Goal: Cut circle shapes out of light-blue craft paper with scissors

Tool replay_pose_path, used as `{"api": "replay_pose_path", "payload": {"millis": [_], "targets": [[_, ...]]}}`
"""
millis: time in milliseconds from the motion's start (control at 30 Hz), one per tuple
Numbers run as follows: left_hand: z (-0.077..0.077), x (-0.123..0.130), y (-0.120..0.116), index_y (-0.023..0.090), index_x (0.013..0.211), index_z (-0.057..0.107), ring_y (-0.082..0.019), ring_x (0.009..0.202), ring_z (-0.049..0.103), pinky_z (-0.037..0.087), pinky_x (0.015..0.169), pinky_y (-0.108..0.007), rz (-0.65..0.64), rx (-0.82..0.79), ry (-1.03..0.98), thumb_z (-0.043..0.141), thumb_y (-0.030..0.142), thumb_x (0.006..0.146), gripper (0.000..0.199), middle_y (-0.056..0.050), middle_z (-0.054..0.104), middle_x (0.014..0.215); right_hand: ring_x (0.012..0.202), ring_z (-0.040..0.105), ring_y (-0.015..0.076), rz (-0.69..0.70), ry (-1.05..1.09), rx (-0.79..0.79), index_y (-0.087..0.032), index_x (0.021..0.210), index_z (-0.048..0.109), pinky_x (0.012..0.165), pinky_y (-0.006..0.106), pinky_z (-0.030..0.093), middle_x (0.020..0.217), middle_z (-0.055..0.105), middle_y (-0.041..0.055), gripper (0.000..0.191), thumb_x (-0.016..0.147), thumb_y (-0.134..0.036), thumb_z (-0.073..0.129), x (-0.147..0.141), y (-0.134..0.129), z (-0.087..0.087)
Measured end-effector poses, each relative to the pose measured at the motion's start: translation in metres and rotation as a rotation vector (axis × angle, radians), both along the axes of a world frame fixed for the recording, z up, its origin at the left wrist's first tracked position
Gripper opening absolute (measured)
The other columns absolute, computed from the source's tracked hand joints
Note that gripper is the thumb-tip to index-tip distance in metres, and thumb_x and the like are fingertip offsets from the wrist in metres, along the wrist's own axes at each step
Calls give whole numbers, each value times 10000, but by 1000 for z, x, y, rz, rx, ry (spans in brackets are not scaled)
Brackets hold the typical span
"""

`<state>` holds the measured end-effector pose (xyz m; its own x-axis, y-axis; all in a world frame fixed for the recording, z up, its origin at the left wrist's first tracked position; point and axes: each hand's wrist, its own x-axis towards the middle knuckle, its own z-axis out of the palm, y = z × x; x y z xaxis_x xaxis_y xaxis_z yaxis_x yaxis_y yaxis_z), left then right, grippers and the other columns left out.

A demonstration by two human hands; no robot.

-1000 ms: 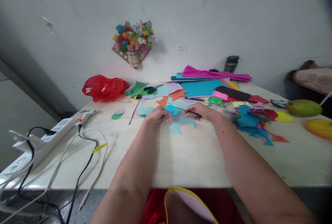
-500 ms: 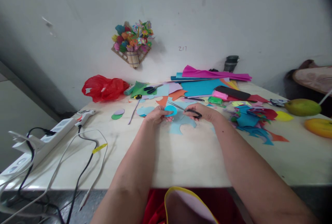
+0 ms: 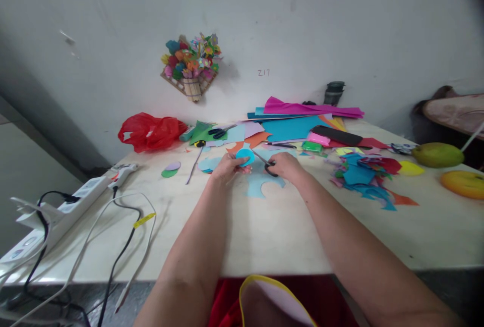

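Between thumb and fingers, my left hand (image 3: 228, 166) pinches a round bright-blue paper disc (image 3: 245, 156). Dark-handled scissors (image 3: 269, 166) are gripped in my right hand (image 3: 284, 166), their blades pointing left at the disc's right edge; whether they touch it I cannot tell. Below both hands lies a light-blue paper offcut (image 3: 254, 185) with curved cut-outs. Left of my left hand are light-blue paper circles (image 3: 206, 164), partly covered by it. Farther left, a lilac circle (image 3: 174, 166) overlaps a green circle (image 3: 169, 173).
Paper scraps (image 3: 359, 173) pile up on the right, near a green mango (image 3: 436, 155). Coloured sheets (image 3: 291, 128), a black phone-like slab (image 3: 336, 135) and second scissors (image 3: 218, 132) lie at the back. A red plastic bag (image 3: 151, 132) and power strip (image 3: 71, 211) are left.
The disc has turned and shifted slightly left and up in my left hand. My right hand has turned the scissors, so their blades now angle more steeply beside the disc.
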<state>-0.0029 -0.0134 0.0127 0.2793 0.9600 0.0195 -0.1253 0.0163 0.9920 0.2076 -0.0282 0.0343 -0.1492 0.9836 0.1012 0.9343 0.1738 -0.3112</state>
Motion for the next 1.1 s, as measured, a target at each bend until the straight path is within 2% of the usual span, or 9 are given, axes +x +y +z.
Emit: {"api": "replay_pose_path", "payload": {"millis": [233,333,400,467,600,700,800,933,1100], "targets": [[1,5,0,117,704,729,-174,540,674,526,534,-256,-10,63,100,891,464,568,406,-90,725,644,1043,691,269,22,-105,-44,-202,1106,788,704,285,449,1208,745,117,339,811,-346,704,-3,-5,5],[1,7,0,125,678,718,-179,537,672,532,546,-269,-16,93,140,889,493,570,420,-93,722,637,1081,683,279,21,-82,-38,-234,1124,783,760,303,468,1237,736,104,323,829,-293,666,1,-2,4],[3,9,-1,129,675,701,-178,533,671,531,545,-270,-39,108,161,892,498,573,428,-85,717,629,1082,678,272,25,23,2,-232,1089,787,801,309,477,1190,753,95,286,849,-274,636,2,0,3],[4,11,-2,130,702,691,-180,542,680,527,541,-264,-76,113,180,895,497,581,437,-74,713,623,1011,684,245,73,228,24,-216,1040,784,796,300,485,1087,775,78,256,880,-279,594,0,2,2],[6,17,-4,134,748,691,-186,553,692,526,536,-258,-159,107,204,904,481,585,439,-67,722,632,735,639,184,207,655,-73,-175,998,747,610,265,473,844,733,35,268,874,-303,547,-4,1,1],[6,20,-5,137,752,698,-192,555,695,526,535,-259,-194,95,212,912,438,596,401,-75,727,638,611,564,164,235,803,-155,-175,897,715,504,257,424,726,652,12,220,815,-261,530,-5,1,0],[7,21,-7,134,743,697,-191,540,689,517,521,-257,-216,78,214,915,407,610,373,-78,718,622,575,520,157,265,806,-144,-188,768,675,504,258,404,638,586,-3,171,801,-279,534,-5,2,-2],[6,22,-9,124,751,709,-191,546,690,525,531,-261,-239,57,227,918,390,621,363,-91,720,630,598,484,147,255,634,47,-188,634,640,569,253,375,562,531,-22,184,762,-321,644,-6,7,-8],[4,23,-7,117,740,688,-188,549,690,537,550,-263,-214,17,208,925,372,612,371,-94,717,629,634,503,149,215,562,157,-180,608,673,595,254,361,593,577,-7,181,743,-301,673,-7,10,-12]]}}
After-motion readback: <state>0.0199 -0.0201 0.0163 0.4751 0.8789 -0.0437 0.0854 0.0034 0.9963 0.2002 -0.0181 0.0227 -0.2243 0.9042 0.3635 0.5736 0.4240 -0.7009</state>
